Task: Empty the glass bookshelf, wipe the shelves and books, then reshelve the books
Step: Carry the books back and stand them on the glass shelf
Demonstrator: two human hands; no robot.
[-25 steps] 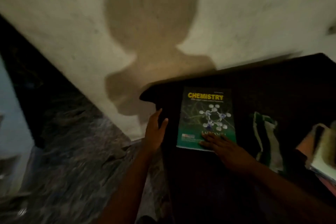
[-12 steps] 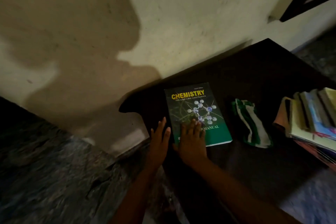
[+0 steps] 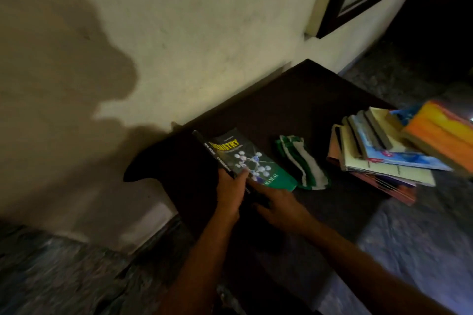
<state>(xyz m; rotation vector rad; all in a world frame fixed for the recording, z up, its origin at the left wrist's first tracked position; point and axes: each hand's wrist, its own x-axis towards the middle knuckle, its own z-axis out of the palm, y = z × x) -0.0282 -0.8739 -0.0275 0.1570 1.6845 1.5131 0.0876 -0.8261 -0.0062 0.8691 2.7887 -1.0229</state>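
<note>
Head view: the left hand (image 3: 230,192) grips the chemistry book (image 3: 245,158) at the near end of its spine, thumb on the glossy cover, while the right hand (image 3: 279,206) lies open just beside it, fingers straight, index tip at the book's near edge. The book sits directly ahead of both hands on the dark table (image 3: 307,100), long axis running away and leftward, spine side apparently tipped up. A soft striped cloth (image 3: 302,163) lies just right; a slumped book stack (image 3: 384,151) lies farther right.
</note>
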